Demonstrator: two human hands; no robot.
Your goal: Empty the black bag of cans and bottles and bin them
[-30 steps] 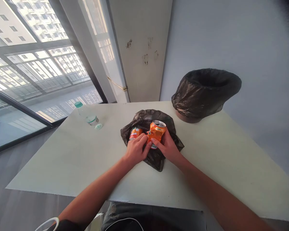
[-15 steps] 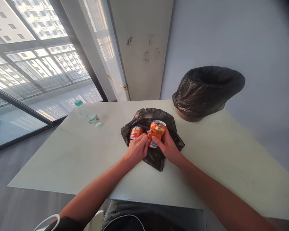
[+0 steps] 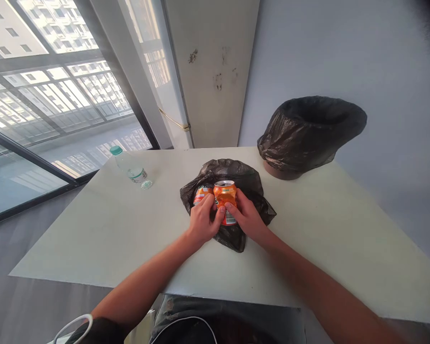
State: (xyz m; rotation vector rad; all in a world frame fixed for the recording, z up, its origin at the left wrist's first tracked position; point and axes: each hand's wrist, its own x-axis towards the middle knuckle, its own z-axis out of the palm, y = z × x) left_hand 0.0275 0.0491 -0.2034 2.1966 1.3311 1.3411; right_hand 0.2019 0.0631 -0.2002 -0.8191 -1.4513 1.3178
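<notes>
Between my two hands stands a dented orange soda can, its top facing up and its side pushed in. My left hand grips it from the left, thumb on the front. From the right, my right hand wraps round it with the thumb pressed on the front. A second orange can lies on its side just behind my left hand, partly covered by the fingers. Both cans are over a crumpled black plastic bag spread on the white table.
A clear plastic bottle with a green cap lies at the back left of the table. At the back right stands a bin lined with a black bag. A glass window is at the left, a wall behind.
The held can has shifted slightly left and turned more upright. My left thumb now lies on its front, and my left hand has closed in on the can.
</notes>
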